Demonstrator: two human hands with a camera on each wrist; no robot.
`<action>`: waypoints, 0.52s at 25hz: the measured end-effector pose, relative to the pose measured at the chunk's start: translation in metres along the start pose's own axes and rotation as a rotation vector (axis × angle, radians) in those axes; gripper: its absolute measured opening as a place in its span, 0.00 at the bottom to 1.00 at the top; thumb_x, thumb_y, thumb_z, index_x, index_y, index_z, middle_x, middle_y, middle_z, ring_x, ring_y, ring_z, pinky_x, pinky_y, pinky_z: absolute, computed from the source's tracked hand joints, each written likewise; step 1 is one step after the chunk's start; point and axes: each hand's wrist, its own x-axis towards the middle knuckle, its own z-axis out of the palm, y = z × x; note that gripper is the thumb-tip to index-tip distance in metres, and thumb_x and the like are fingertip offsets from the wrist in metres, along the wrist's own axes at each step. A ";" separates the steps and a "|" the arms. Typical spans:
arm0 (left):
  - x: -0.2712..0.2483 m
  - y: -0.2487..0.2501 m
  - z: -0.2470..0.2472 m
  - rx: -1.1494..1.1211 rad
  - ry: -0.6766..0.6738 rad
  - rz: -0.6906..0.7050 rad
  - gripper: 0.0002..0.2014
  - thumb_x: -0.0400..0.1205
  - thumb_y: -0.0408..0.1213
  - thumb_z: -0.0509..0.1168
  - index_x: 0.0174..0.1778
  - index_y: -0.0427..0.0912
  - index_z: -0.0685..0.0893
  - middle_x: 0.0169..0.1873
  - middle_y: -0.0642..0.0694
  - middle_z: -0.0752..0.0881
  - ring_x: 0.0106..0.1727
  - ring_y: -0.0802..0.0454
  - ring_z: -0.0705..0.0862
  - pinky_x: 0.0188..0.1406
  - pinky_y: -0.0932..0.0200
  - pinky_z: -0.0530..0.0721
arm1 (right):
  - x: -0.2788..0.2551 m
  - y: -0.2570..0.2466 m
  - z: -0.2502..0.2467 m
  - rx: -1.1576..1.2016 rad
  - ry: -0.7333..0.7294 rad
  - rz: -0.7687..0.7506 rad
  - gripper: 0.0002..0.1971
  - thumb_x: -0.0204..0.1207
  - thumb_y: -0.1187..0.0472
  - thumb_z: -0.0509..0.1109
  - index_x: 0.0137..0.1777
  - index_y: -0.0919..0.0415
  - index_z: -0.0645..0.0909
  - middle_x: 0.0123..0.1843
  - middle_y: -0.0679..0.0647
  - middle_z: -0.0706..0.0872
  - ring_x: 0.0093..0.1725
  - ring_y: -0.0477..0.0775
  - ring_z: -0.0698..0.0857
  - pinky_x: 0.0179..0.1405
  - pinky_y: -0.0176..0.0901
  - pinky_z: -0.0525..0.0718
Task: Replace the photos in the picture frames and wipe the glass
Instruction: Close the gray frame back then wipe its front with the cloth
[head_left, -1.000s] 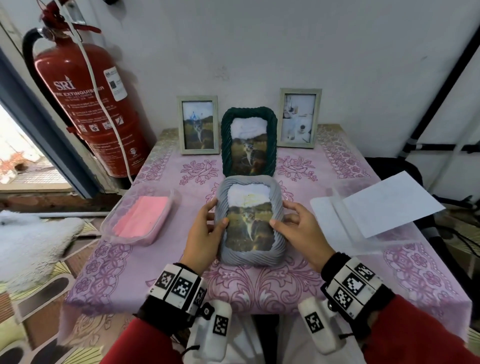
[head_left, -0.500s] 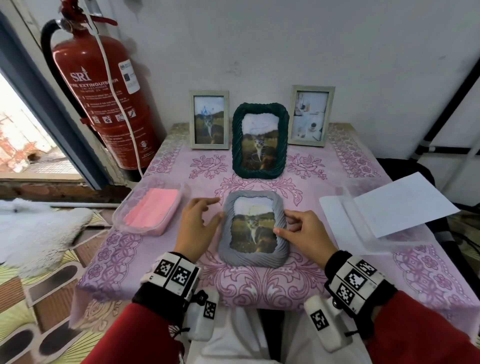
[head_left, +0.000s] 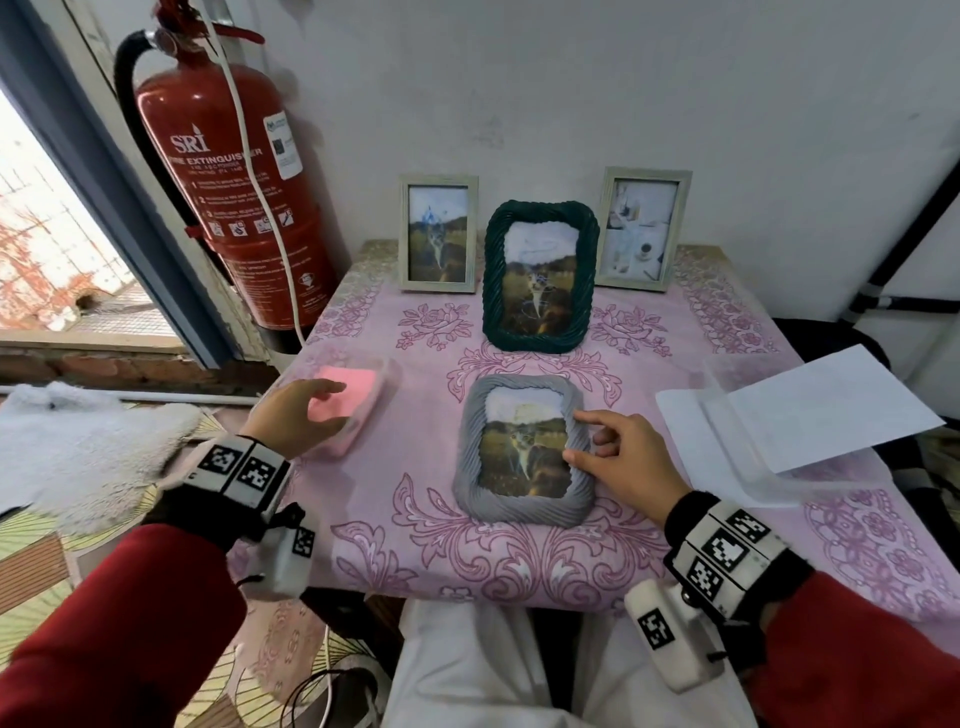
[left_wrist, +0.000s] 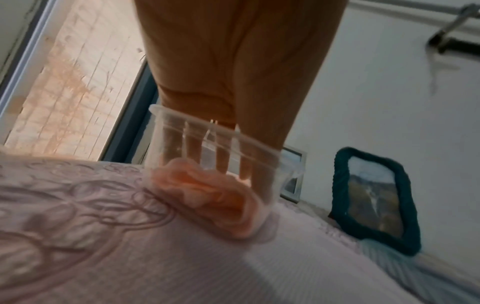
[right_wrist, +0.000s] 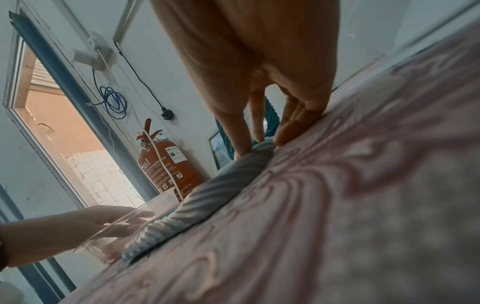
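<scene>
Grey frame (head_left: 524, 457) lies flat, glass up, on my table's pink flowered cloth (head_left: 415, 525), near the front edge, in a room with a white wall, a red fire extinguisher (head_left: 234, 197) at the left and a bright doorway beyond it. Its long axis runs from me toward the wall, the photo's sky end farthest from me. Behind it a dark green frame (head_left: 540, 275) stands upright between two pale frames (head_left: 439, 234) (head_left: 644, 228) leaning at the wall. My right hand (head_left: 618, 457) rests loose, straight fingertips (right_wrist: 241, 152) touching the grey frame's right rim, gripping nothing. My left hand (head_left: 296, 421) reaches flat, fingers relaxed, into a clear plastic tub (left_wrist: 221, 131) holding a pink cloth (head_left: 348, 389); it has closed on nothing. White paper sheets (head_left: 810, 410) lie at the right.
</scene>
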 end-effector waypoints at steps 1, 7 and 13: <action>0.002 -0.001 -0.001 0.016 -0.006 0.008 0.24 0.75 0.42 0.72 0.68 0.45 0.79 0.64 0.43 0.82 0.66 0.45 0.78 0.70 0.54 0.73 | 0.000 0.000 0.000 -0.003 0.000 0.004 0.27 0.68 0.64 0.78 0.68 0.61 0.79 0.44 0.59 0.76 0.39 0.49 0.75 0.42 0.27 0.73; 0.009 -0.001 -0.003 0.106 0.069 -0.027 0.13 0.73 0.43 0.73 0.54 0.50 0.87 0.55 0.46 0.85 0.57 0.45 0.81 0.59 0.54 0.76 | -0.002 -0.001 0.000 0.007 0.000 0.001 0.27 0.68 0.63 0.78 0.68 0.61 0.79 0.37 0.54 0.76 0.36 0.47 0.74 0.32 0.22 0.75; 0.001 0.005 -0.016 -0.117 0.304 0.054 0.13 0.77 0.38 0.70 0.57 0.45 0.86 0.49 0.44 0.90 0.39 0.49 0.87 0.48 0.54 0.83 | -0.003 0.000 0.001 0.007 0.001 -0.004 0.27 0.70 0.62 0.78 0.69 0.61 0.78 0.40 0.56 0.75 0.37 0.47 0.74 0.39 0.29 0.73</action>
